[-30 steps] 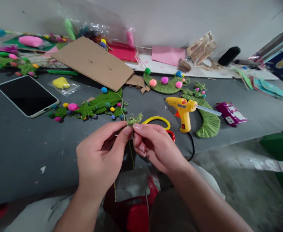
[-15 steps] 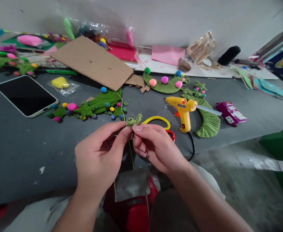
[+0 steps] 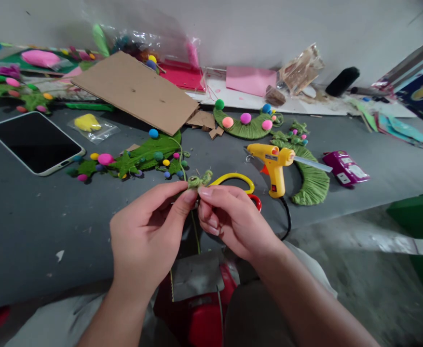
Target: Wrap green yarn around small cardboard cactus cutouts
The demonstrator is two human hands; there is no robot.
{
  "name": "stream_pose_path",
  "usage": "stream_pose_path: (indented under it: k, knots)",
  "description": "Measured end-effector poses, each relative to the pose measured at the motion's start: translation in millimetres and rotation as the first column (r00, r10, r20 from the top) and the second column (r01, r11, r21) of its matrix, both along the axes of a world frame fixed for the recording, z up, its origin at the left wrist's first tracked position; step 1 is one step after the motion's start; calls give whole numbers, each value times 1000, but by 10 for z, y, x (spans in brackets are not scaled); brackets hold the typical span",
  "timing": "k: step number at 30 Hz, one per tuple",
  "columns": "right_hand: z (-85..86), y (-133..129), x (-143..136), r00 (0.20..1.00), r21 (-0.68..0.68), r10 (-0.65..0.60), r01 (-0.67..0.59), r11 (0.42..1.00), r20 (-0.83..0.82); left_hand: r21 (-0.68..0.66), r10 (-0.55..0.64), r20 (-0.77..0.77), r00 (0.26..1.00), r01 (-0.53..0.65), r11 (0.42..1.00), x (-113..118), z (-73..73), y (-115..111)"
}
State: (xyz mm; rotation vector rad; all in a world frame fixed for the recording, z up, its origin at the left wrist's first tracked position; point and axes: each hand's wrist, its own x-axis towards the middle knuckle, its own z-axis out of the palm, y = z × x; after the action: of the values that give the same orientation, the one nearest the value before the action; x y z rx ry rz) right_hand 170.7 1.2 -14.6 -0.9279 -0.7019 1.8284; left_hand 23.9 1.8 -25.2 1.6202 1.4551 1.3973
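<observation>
A small piece wrapped in green yarn [image 3: 194, 182] is pinched between the fingertips of my left hand [image 3: 149, 226] and my right hand [image 3: 233, 214]. The fingers cover most of it, so its full shape is hidden. A strand of green yarn [image 3: 196, 231] hangs down below the hands. Just beyond my right hand lie scissors [image 3: 233, 176] with yellow and red handles, their blades hidden. Farther right, a yellow glue gun [image 3: 277, 168] with a clear glue stick lies across a green yarn-wrapped crescent [image 3: 310, 178].
A phone [image 3: 37, 143] lies at left, beside green stars and leaves with colored pom-poms [image 3: 105, 159]. Cardboard [image 3: 135, 94] leans at the back. Another crescent [image 3: 243, 126] carries pom-poms. A purple packet [image 3: 346, 168] is at right. The glue gun's black cord [image 3: 288, 217] drops over the table edge.
Both hands keep the same pinch on the yarn-wrapped piece. My left hand has shifted very slightly left, and the view has moved a little.
</observation>
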Motion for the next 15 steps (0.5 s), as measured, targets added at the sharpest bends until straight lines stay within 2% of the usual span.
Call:
stream_pose_path:
  k: [15]
  knots:
    - [1, 6, -9, 999, -7, -9, 9, 1000, 31, -15, 5, -20, 1000, -5, 1000, -3, -4, -16]
